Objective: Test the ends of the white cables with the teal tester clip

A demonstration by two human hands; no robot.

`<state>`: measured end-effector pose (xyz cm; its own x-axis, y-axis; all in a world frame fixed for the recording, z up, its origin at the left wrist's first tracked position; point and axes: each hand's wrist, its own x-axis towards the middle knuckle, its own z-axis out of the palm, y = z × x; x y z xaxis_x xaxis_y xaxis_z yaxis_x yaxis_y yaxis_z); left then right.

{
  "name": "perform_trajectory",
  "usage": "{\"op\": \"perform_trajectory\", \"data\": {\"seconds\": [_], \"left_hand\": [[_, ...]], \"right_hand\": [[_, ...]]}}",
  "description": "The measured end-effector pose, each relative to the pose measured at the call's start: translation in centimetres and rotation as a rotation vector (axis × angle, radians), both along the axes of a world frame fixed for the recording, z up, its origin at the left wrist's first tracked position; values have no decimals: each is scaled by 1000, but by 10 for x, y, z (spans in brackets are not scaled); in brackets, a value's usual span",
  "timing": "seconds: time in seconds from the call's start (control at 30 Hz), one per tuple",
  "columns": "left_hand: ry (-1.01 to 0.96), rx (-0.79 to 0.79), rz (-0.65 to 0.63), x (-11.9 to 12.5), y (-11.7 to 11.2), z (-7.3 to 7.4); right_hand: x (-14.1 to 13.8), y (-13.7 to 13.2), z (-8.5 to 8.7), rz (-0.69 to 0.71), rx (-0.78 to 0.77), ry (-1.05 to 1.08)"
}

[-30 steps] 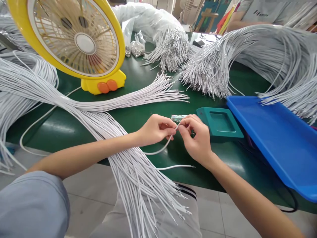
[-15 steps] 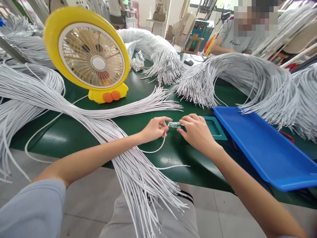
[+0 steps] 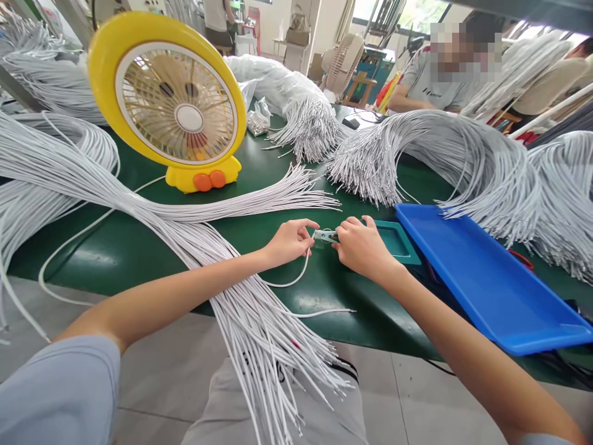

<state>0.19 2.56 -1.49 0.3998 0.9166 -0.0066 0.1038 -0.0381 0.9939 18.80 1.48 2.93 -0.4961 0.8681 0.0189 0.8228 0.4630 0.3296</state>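
My left hand (image 3: 290,240) pinches a white cable (image 3: 303,266) between thumb and fingers, and the cable loops down below it towards the bundle. My right hand (image 3: 364,244) is closed around the handles of small pale-teal pliers (image 3: 325,235). The pliers' head reaches the left fingertips at the cable's end; exactly how the jaws meet the cable is too small to tell. Under my left forearm, a thick bundle of white cables (image 3: 273,327) runs across the table edge and hangs over my lap. One loose cable end (image 3: 338,311) lies on the green table (image 3: 250,232).
A yellow fan (image 3: 169,93) stands at the back left. Beyond my right hand are a teal tray (image 3: 412,256) and a long blue tray (image 3: 495,284). Large cable bundles (image 3: 365,167) line the back. Across the table sits a person (image 3: 428,77).
The pliers' handles now show spread wider apart, and my right hand's fingers have shifted on them. The left hand keeps its pinch on the cable. The camera view has tilted slightly.
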Motion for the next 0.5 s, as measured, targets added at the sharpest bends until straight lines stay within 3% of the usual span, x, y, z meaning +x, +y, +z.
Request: {"op": "perform_trajectory", "data": {"seconds": [0.5], "left_hand": [[94,-20,6,2,3,0]], "right_hand": [[-4,-1,1,30,-49,-43]]}}
